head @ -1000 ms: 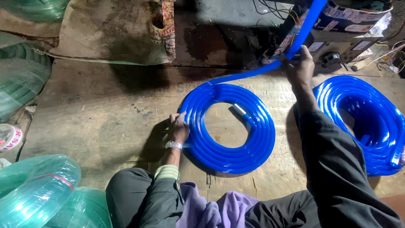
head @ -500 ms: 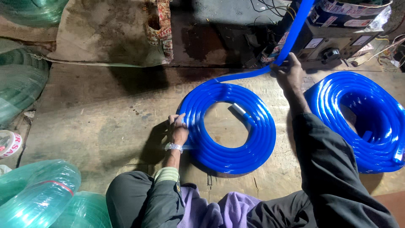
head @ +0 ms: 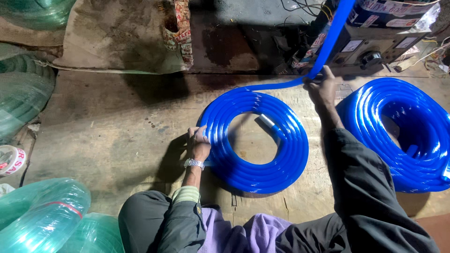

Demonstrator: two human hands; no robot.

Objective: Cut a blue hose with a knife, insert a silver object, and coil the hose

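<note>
The blue hose coil (head: 255, 140) lies flat on the floor (head: 108, 136) in front of my knees, already several rings thick, with its cut inner end poking into the open middle. My left hand (head: 199, 143) rests on the near-left rim of the coil, fingers spread and pressing down on the rings rather than closed round them. My right hand (head: 321, 86) is closed on the loose run of hose (head: 328, 47) just beyond the far-right rim, where it comes down from above, past the grey machine (head: 375, 44).

As I judge it, the coil is well built up but not finished: the hose is not cut, so more rings can be laid. A finished blue coil (head: 398, 136) lies just beside it on the right, and green wrapped coils (head: 42, 215) sit at my left.

Against half a second ago, my right hand has moved a little nearer the coil's rim, bringing the hose with it; my left hand has kept its place.
</note>
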